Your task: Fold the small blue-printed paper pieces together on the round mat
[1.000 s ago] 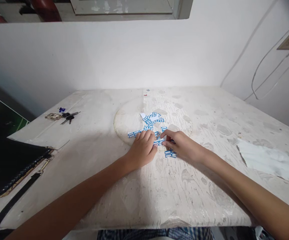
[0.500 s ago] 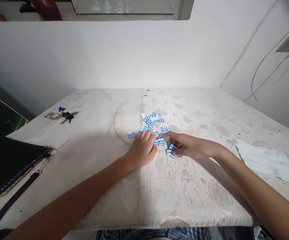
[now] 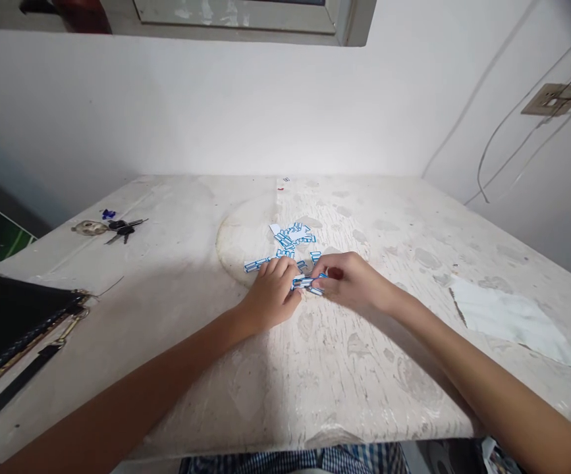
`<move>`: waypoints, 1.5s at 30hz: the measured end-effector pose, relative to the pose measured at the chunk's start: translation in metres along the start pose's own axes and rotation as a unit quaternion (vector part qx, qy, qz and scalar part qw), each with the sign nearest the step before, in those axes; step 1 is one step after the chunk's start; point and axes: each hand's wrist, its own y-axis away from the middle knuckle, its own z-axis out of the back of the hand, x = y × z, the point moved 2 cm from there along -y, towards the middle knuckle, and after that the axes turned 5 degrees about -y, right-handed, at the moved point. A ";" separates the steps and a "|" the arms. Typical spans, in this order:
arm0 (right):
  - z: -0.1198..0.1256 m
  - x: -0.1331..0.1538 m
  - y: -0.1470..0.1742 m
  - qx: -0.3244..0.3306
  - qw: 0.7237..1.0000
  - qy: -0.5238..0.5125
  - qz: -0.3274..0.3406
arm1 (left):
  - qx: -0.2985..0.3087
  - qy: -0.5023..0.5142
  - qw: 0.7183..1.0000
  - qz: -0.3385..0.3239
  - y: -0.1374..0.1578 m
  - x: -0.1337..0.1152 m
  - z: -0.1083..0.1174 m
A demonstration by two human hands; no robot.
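Between two hands, one cluster of blue-edged slips [image 3: 305, 282] is pinched narrowly by the right hand [image 3: 352, 280], its long axis set left to right; the grip of the left hand [image 3: 269, 296], beside it, cannot be told. Farther off, scattered slips [image 3: 282, 239] are overlapped beyond counting; one key bunch [image 3: 122, 228] is seen at left.

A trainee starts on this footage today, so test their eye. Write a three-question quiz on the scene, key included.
1. Multiple choice: What does the right hand touch?
a) the wall socket
b) white cut-outs with blue outlines
c) the bag strap

2. True or false: The keys lie nearer the left hand than the right hand.

3. Fill in the colour: The small trinket just beyond the keys is ____.

Key: 1. b; 2. true; 3. blue.
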 end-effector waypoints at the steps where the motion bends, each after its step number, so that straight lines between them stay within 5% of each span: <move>1: -0.004 -0.001 -0.001 -0.018 1.000 0.018 0.012 | 0.003 0.000 1.000 -0.002 0.000 -0.001 0.001; 7: -0.012 -0.003 -0.002 -0.019 0.999 0.017 0.021 | 0.005 0.000 1.000 -0.006 0.000 -0.002 0.002; 13: -0.001 -0.016 -0.002 0.037 0.989 -0.118 -0.087 | 0.012 -0.015 1.000 -0.015 0.000 0.001 -0.002; 18: 0.018 -0.016 -0.008 -0.042 0.983 -0.172 -0.048 | 0.008 -0.009 1.000 -0.014 -0.002 0.002 -0.003; 22: 0.011 -0.014 -0.009 0.013 0.970 -0.235 -0.070 | 0.001 -0.006 1.000 -0.017 -0.003 0.003 -0.003; 26: -0.003 -0.018 -0.008 0.022 0.979 -0.181 -0.090 | 0.009 -0.006 1.000 -0.018 -0.003 0.003 -0.001; 32: -0.014 -0.023 -0.011 -0.045 0.997 -0.065 -0.006 | 0.018 -0.019 0.999 -0.022 -0.002 0.001 0.002; 45: -0.008 -0.009 -0.006 -0.041 0.998 0.021 0.037 | 0.012 -0.064 0.998 0.001 -0.003 -0.005 0.007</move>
